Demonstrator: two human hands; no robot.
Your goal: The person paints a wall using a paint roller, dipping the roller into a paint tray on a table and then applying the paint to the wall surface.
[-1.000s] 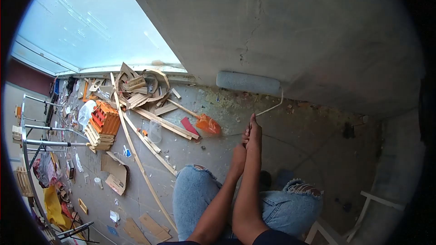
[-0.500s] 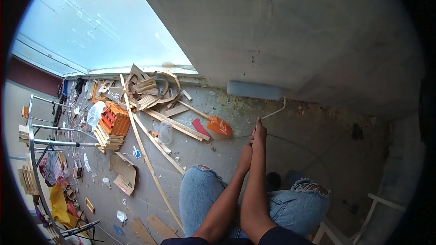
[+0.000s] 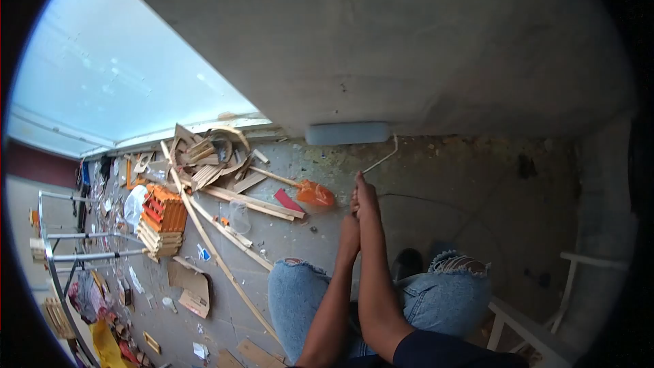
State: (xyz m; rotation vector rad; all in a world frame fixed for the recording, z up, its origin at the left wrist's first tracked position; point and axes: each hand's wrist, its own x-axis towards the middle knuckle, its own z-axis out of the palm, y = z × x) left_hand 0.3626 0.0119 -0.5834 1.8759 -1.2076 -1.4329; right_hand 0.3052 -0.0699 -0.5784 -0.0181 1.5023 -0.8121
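Note:
A paint roller (image 3: 347,133) with a light grey-blue sleeve lies level against the bottom of the grey wall (image 3: 381,41), just above the floor. Its bent wire frame runs down to a handle mostly hidden in my hands. My right hand (image 3: 364,194) is wrapped round the upper part of the handle. Just below and slightly left, my left hand (image 3: 351,221) closes round its lower end, touching the right one. Both arms stretch forward between my knees in ripped jeans.
Left of my hands lie an orange bag (image 3: 315,194), long wooden strips (image 3: 221,259), a cardboard heap (image 3: 211,153), stacked orange crates (image 3: 163,210) and a cardboard piece (image 3: 192,287). A metal frame (image 3: 68,257) stands far left, a white frame (image 3: 524,327) at lower right.
Both hands and the roller have shifted left in the view. The camera view has also moved, so the floor clutter appears lower and further left. The grip looks the same.

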